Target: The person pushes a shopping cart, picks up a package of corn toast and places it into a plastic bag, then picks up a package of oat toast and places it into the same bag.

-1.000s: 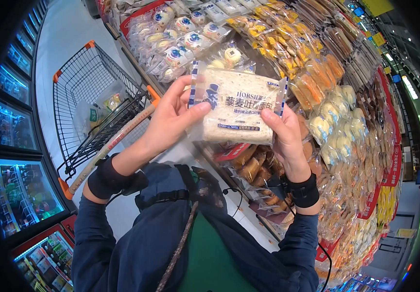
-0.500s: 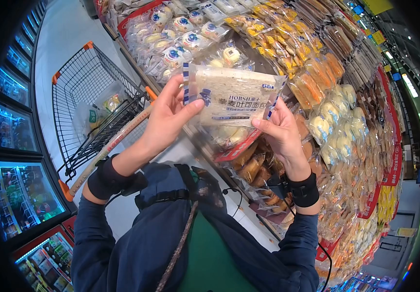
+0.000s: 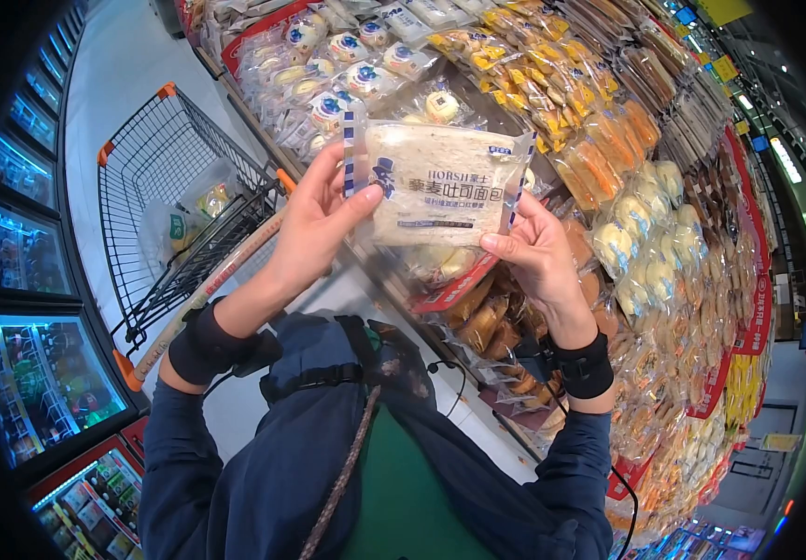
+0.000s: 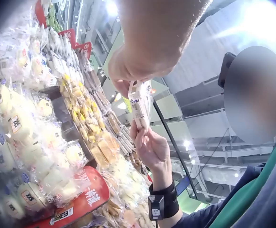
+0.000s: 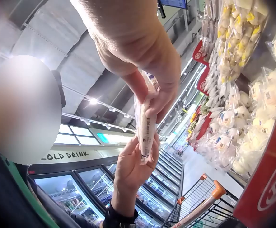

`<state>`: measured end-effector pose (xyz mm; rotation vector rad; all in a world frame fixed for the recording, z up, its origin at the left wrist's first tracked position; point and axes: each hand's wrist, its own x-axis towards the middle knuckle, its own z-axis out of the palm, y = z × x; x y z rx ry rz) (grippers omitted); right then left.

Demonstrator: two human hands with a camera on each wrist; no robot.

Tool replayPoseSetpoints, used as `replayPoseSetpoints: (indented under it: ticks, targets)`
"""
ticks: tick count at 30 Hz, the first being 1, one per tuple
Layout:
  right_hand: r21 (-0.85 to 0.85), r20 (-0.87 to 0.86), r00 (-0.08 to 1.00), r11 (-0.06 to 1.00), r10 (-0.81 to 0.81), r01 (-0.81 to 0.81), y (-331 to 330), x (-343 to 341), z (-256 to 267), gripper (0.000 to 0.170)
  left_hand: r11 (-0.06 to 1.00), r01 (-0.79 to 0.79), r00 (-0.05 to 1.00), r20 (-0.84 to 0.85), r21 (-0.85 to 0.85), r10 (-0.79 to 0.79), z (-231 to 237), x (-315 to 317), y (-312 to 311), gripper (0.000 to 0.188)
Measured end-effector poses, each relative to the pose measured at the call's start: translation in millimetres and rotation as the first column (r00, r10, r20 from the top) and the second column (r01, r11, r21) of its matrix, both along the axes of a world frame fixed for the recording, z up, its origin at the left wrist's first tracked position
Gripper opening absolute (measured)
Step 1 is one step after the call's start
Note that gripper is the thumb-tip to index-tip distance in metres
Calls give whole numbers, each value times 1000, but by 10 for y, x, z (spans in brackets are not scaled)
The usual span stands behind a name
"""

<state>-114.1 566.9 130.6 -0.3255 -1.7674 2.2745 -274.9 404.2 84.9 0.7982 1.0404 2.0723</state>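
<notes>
A clear packet of sliced bread [image 3: 440, 191] with blue print is held up, label side toward the head camera. My left hand [image 3: 321, 210] pinches its left edge, thumb on the front. The right hand [image 3: 541, 257] grips its lower right corner between thumb and fingers. Seen edge-on in the left wrist view, the packet [image 4: 140, 107] is thin, with the right hand [image 4: 153, 151] at its lower end. In the right wrist view the packet [image 5: 146, 128] stands between the left hand [image 5: 134, 168] below and the right hand [image 5: 145, 59] above.
A sloping display of wrapped buns and breads [image 3: 645, 252] spreads ahead and to the right, with red edge strips. At the left stands a wire shopping cart [image 3: 179, 140] holding a plastic bag [image 3: 188, 219]. Lit drink coolers [image 3: 48, 383] line the far left.
Both hands have shifted the packet slightly left. Its face tipped back and then came more upright, and the right hand now holds it lower at the corner.
</notes>
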Motion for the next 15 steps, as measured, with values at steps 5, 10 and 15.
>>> replayPoseSetpoints:
  ticks: [5, 10, 15]
  targets:
    - [-17, 9, 1000, 1000, -2, 2, -17, -9, 26, 53, 998, 37, 999, -11, -55, -37, -28, -61, -8, 41]
    - [78, -23, 1000, 997, -20, 21, -129, -9, 124, 56, 985, 104, 994, 32, -135, -100, -79, -84, 10, 41]
    - [204, -82, 995, 979, 47, -30, -217, 19, 148, 58, 981, 144, 988, 68, -128, -136, -120, -57, 43, 41]
